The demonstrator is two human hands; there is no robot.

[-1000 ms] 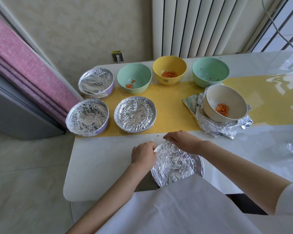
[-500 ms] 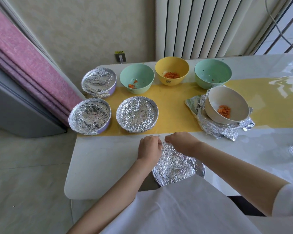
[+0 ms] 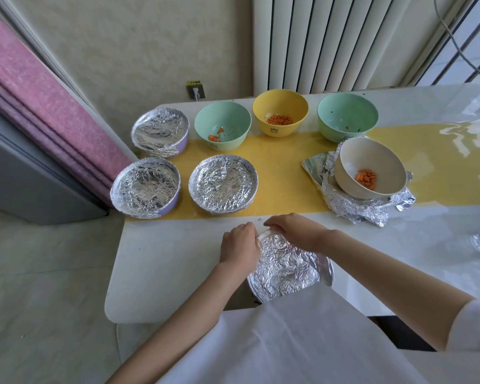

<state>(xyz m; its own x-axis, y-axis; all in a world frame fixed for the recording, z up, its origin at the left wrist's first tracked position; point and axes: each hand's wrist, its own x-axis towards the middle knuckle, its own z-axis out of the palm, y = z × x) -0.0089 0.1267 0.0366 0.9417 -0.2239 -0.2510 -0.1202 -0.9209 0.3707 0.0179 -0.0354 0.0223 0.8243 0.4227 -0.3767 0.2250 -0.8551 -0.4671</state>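
The person wears a white top [image 3: 288, 345] of plain, smooth cloth lying in soft folds across the lower view; a white sleeve [image 3: 471, 325] covers the right upper arm, ending near the elbow; both forearms are bare; the left hand [image 3: 240, 245] and right hand [image 3: 297, 231] are ungloved.

One camera, worn on the head, looks forward and steeply down across the table [image 3: 161, 273] from its near edge. The left hand [image 3: 240, 246] and right hand [image 3: 297, 231], both at the foil dish [image 3: 286, 270], lie closest, low in the middle. The yellow bowl [image 3: 280, 128] sits further off, toward the wall [image 3: 150, 51]. The wide lens seems to bend the frame's edges.
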